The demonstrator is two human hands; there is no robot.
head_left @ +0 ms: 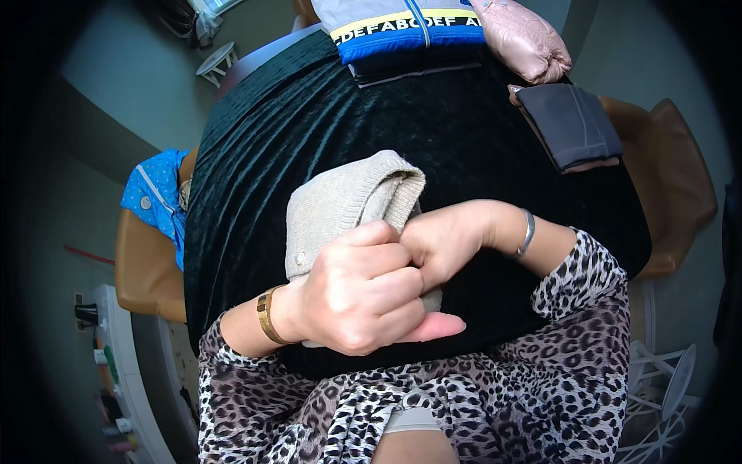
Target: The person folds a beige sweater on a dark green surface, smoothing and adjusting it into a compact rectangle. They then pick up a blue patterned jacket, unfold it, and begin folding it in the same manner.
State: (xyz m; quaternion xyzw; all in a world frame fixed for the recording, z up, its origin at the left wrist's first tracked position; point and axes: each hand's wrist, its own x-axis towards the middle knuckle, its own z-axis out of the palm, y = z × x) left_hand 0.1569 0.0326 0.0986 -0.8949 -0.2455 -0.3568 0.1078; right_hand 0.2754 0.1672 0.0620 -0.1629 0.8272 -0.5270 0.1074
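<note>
A folded beige knit garment (324,214) with ribbed edging and a small pale button is bunched between my hands above the near part of the table. My left hand (359,290), a gold watch at its wrist, is closed in a fist on the garment's near side, one finger sticking out to the right. Against it, my right hand (443,238) bends inward with curled fingers at the garment's rolled edge; its fingertips are hidden behind the left hand. A silver bangle (527,233) circles the right wrist. Some knit shows below the hands.
A dark velvet cloth (261,174) covers the table. At the far side lie stacked folded clothes (411,35) and a pink puffy garment (524,40). Folded dark grey clothing (571,124) sits at right. A blue garment (153,188) hangs over a brown chair (145,272) at left.
</note>
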